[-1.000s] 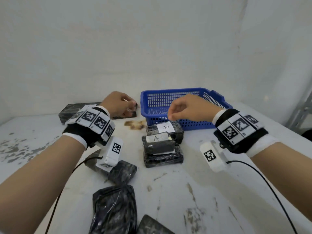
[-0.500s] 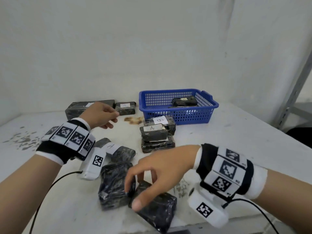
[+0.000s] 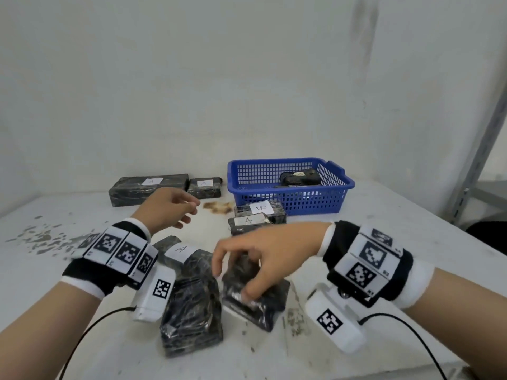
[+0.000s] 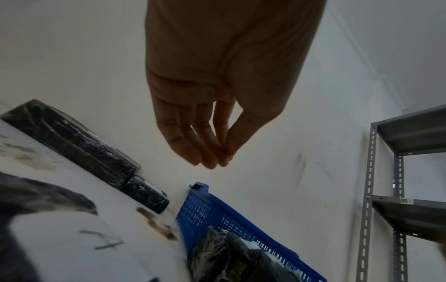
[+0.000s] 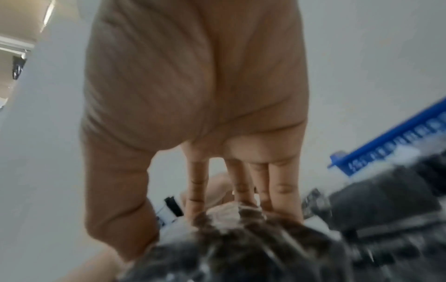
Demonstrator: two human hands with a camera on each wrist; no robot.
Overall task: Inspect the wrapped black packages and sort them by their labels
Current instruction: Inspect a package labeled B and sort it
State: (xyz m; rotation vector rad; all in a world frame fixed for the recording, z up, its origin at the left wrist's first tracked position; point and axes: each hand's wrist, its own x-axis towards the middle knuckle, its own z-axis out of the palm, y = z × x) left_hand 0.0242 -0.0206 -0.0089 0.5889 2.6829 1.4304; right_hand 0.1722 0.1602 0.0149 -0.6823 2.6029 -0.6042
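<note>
Package point(image 3: 253, 294) near six o'clock on the desk point(image 3: 384, 242) sits tilted in my right hand's point(image 3: 263, 259) curled grip while my left hand point(image 3: 167, 207) hovers loosely open, and I judge the slick wrap could slip, hiding its label.

Soft, even light is filling the room, making only faint shadows. The head view is looking clear, though it is bending at the edges. The right wrist view is looking blurry, and the plastic wrap is shining.
</note>
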